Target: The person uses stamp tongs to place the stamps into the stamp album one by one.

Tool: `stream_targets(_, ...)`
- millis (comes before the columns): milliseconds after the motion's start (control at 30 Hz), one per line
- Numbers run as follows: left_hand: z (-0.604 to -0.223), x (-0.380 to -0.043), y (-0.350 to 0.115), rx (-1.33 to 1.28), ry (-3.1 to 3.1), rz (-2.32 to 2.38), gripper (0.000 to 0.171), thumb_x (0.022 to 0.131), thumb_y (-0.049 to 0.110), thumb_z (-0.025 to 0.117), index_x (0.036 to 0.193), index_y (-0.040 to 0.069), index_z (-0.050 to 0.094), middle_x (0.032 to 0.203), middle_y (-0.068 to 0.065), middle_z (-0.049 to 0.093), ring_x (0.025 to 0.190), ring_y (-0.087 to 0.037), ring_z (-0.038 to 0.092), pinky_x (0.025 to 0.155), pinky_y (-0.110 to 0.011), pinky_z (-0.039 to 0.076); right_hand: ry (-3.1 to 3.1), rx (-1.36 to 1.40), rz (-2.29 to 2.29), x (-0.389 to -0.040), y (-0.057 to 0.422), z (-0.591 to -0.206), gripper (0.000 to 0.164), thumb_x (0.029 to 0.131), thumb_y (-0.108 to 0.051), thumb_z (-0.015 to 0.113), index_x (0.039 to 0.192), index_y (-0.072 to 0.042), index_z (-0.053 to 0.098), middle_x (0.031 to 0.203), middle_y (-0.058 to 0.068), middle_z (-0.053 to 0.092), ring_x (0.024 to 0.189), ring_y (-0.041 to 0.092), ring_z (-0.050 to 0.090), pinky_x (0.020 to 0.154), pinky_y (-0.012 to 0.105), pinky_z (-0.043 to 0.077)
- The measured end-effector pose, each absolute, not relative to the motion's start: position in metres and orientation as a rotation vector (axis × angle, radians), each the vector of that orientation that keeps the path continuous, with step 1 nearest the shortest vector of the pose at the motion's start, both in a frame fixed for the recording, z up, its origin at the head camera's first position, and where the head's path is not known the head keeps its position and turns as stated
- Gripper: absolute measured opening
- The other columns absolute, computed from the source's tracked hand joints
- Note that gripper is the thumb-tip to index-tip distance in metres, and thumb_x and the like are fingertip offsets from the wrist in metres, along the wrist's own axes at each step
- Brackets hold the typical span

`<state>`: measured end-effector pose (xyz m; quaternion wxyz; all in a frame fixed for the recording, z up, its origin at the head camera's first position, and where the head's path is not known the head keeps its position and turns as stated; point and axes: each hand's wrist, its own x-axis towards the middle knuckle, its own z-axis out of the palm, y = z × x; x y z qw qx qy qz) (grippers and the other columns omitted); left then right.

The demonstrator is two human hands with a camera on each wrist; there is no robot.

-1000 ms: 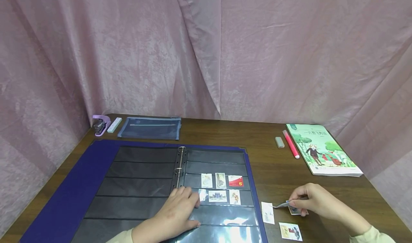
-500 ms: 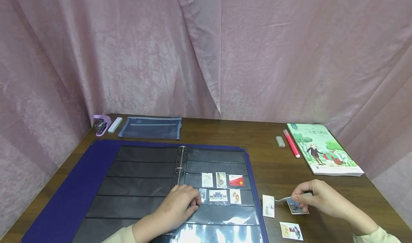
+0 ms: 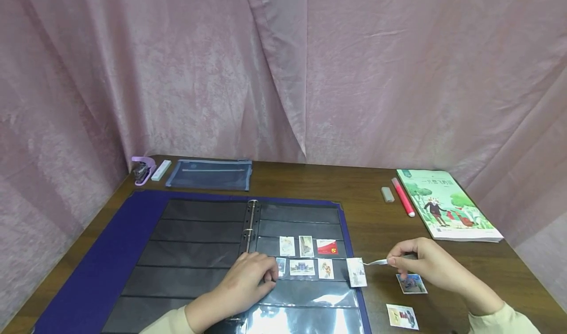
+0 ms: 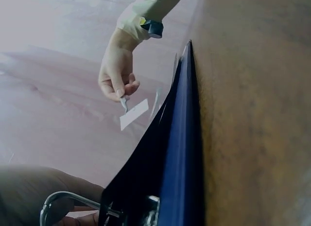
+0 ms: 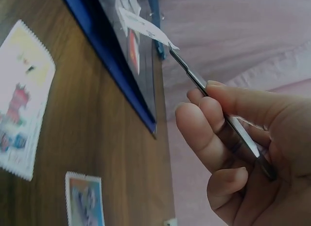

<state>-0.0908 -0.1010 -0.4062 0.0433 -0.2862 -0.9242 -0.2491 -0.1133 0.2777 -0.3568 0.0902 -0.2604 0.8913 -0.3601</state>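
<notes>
Over album's right edge (image 3: 345, 233): stamp (image 3: 356, 272), long axis near-to-far, in left-pointing tweezers (image 3: 378, 262) pinched by right hand (image 3: 427, 262); left hand (image 3: 249, 281) loosely half-curled.

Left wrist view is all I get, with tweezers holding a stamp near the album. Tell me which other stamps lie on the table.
Observer: Two, right of the album: a farther stamp and a nearer stamp.
Operator: Now count those inside.
Observer: Six stamps show on the right page, in two rows of three.
Operator: Check the table's far right.
Observer: A green book lies there, with a red pen along its left side.
</notes>
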Motion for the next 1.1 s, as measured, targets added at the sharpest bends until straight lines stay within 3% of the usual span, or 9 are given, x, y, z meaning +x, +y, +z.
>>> stream_targets(200,-0.406,-0.091,-0.101,-0.880,-2.827,-0.752,0.020,0.071,0.016,0.072,0.075,0.026,0.055,0.069,0.019,0.049,0.069,0.004,0.041,0.070,-0.021,0.035,2.604,-0.740,-1.103,-0.118,0.265,-0.352,0.014,0.088,-0.020,0.056,0.086,-0.009,0.063,0.063,-0.005,0.059,0.060,0.003,0.059,0.059,0.021,0.049)
stream_targets(567,-0.407,-0.093,-0.100,-0.890,-2.809,-0.736,0.020,0.071,0.017,0.072,0.074,0.025,0.054,0.069,0.019,0.050,0.069,0.004,0.042,0.070,-0.021,0.035,2.595,-0.707,-1.151,-0.122,0.229,-0.357,0.020,0.086,-0.025,0.058,0.083,-0.007,0.065,0.060,-0.001,0.060,0.056,0.006,0.060,0.049,0.020,0.042)
stream_targets(800,-0.407,-0.093,-0.100,-0.881,-2.817,-0.754,0.020,0.071,0.017,0.072,0.074,0.026,0.054,0.069,0.019,0.050,0.069,0.004,0.042,0.071,-0.022,0.035,2.597,-0.722,-1.181,-0.124,0.205,-0.362,0.019,0.085,-0.026,0.059,0.083,-0.008,0.066,0.059,0.000,0.060,0.055,0.005,0.058,0.055,0.020,0.044)
stream_targets(1100,-0.407,-0.092,-0.101,-0.876,-2.808,-0.757,0.021,0.071,0.016,0.072,0.073,0.025,0.054,0.067,0.019,0.049,0.069,0.004,0.041,0.071,-0.022,0.034,2.654,-0.641,-1.197,-0.126,0.178,-0.372,0.020,0.083,-0.028,0.062,0.078,-0.010,0.066,0.054,-0.002,0.058,0.056,0.003,0.054,0.053,0.019,0.039)
